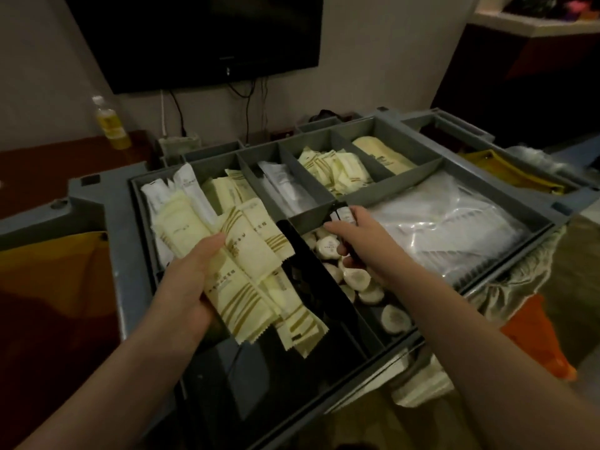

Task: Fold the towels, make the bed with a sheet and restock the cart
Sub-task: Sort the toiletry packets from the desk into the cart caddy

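Over the cart (97, 206) tray, the person's left hand (185, 287) is gripping a fanned bundle of cream sachets (246, 261), thumb curled across them, above the near-left compartment. The right hand (360, 238) is reaching over the compartment of round soaps (357, 279), fingers bent near a small tube (344, 215) by the divider; can't tell if it's holding anything. More sachets are lying in the back compartments. Clear-wrapped packs (454, 228) are filling the right bin. A TV (194, 37) is hanging behind, and a yellow bottle (110, 125) is standing on the left table (48, 170).
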Available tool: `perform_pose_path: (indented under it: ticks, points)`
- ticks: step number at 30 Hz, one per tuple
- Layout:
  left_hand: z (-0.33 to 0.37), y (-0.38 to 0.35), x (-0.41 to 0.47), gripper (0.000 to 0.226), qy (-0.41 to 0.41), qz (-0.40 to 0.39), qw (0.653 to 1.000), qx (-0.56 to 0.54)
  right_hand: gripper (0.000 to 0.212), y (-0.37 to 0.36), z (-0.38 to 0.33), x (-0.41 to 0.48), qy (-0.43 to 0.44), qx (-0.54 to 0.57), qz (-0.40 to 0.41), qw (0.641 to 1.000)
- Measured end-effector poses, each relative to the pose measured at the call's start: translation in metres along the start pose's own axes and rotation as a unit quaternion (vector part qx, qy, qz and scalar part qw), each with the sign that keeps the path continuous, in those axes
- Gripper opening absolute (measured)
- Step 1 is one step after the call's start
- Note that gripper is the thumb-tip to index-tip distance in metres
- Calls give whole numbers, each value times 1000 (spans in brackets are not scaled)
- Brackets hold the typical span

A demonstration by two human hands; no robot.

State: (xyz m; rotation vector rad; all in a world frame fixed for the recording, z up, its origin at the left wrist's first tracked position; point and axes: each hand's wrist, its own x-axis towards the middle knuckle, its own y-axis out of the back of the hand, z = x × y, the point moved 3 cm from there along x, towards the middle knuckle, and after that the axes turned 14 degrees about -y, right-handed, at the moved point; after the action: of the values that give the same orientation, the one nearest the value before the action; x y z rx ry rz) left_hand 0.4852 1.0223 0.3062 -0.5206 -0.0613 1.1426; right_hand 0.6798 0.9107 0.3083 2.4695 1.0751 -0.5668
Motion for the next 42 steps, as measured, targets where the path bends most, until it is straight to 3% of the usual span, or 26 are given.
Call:
perform_pose_path:
  ticks: [3, 7, 12, 19, 22, 26, 28, 34, 38, 42]
  points:
    - [8, 0, 2, 29, -33, 31, 999, 8, 46, -4, -9, -1, 37, -71, -47, 996]
    - [7, 5, -9, 22, -84, 126, 988, 16, 47, 0, -28, 8, 155, -221, -14, 963]
    - [0, 14, -37, 29, -109, 228, 967, 18, 33, 2, -62, 1, 290, -198, -26, 936]
    - [-10, 25, -71, 23, -118, 286, 951, -11, 40, -42, -38, 2, 289, -341, -111, 888]
    - [-8, 36, -73, 23, -113, 293, 949, -17, 45, -52, -23, 6, 293, -412, -73, 860]
    - [-6, 43, -71, 24, -114, 278, 954, -17, 44, -55, -13, 7, 370, -495, 18, 786]
    - [-4, 45, -70, 22, -111, 263, 958, -18, 48, -56, -9, 7, 369, -522, 53, 767]
    - [-4, 49, -55, 11, -100, 227, 969, 5, 53, -59, -4, 9, 307, -544, 83, 776]
    - [-3, 52, -46, 18, -90, 201, 975, 10, 64, -60, -6, 10, 282, -556, 84, 778]
    - [-1, 48, -41, 23, -90, 192, 977, -7, 59, -45, -21, 4, 288, -448, 111, 839]
